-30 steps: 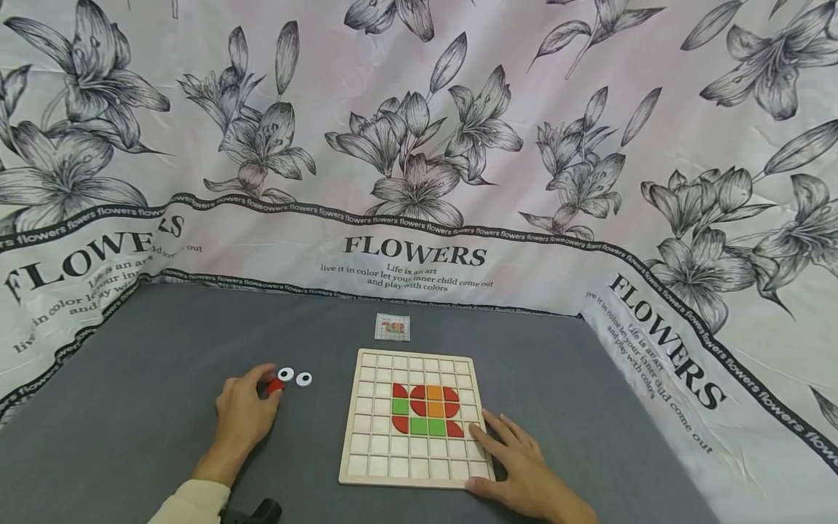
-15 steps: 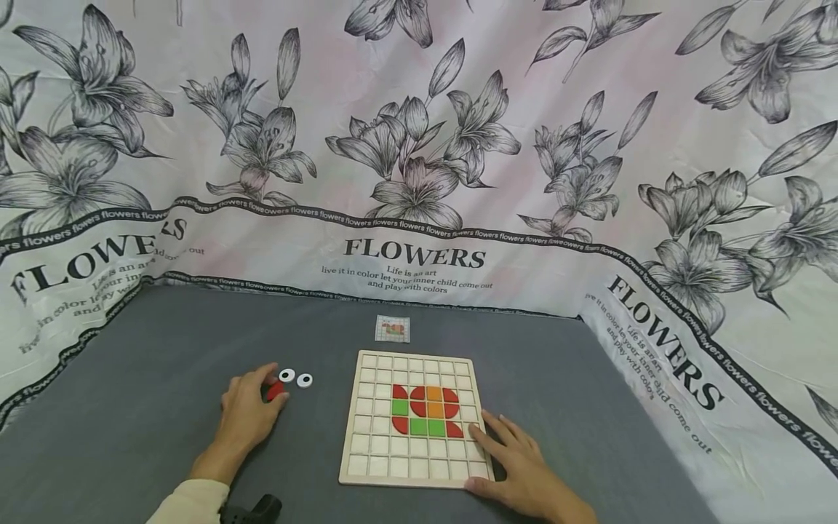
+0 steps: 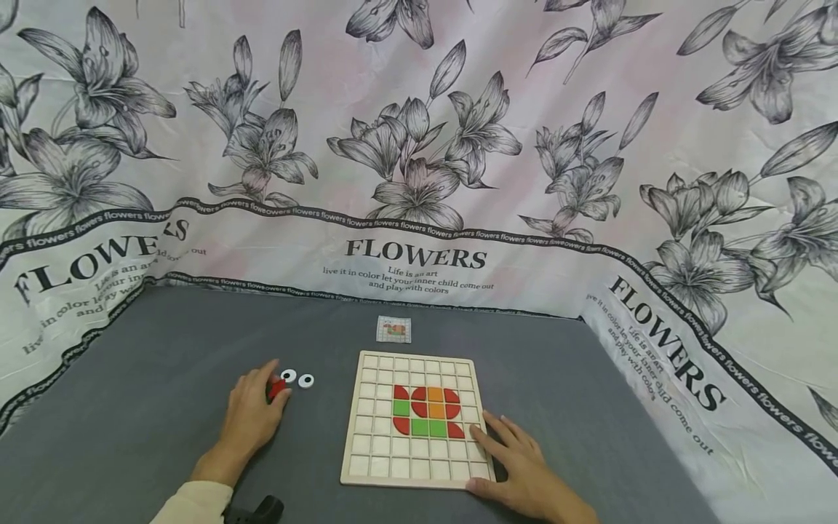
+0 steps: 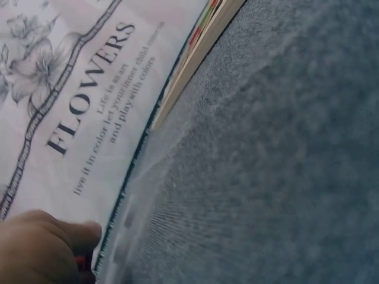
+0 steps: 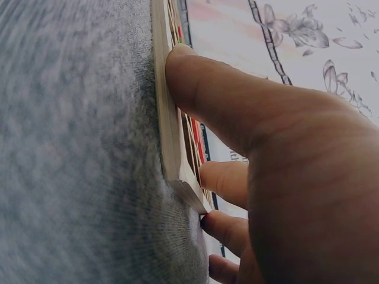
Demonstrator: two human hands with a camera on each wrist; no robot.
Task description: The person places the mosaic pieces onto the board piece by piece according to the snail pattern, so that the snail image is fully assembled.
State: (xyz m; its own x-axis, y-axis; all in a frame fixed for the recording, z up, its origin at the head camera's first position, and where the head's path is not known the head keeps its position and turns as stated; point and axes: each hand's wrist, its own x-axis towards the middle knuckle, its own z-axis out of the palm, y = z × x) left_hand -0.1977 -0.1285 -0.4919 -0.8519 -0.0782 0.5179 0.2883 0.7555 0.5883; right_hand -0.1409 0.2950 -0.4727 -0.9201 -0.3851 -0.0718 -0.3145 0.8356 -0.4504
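Note:
Left of the board, my left hand pinches a small red piece between thumb and fingers, just above the grey cloth. The fingers partly cover it, and its exact shape is hard to tell. Two white discs with black pupils, like toy eyes, lie beside those fingertips. My right hand rests on the right edge of a wooden grid board, its fingers spread. In the right wrist view the thumb lies on the rim. Red, orange and green tiles sit in the grid's middle cells.
Behind the board lies a small picture card with a similar coloured pattern on a grid. A flower-printed curtain borders the grey cloth at the back and both sides. A dark strap is on the left wrist.
My left hand has shifted slightly, and the red piece shows at a different angle between its fingers. The right hand and the board's tiles stay as they were.

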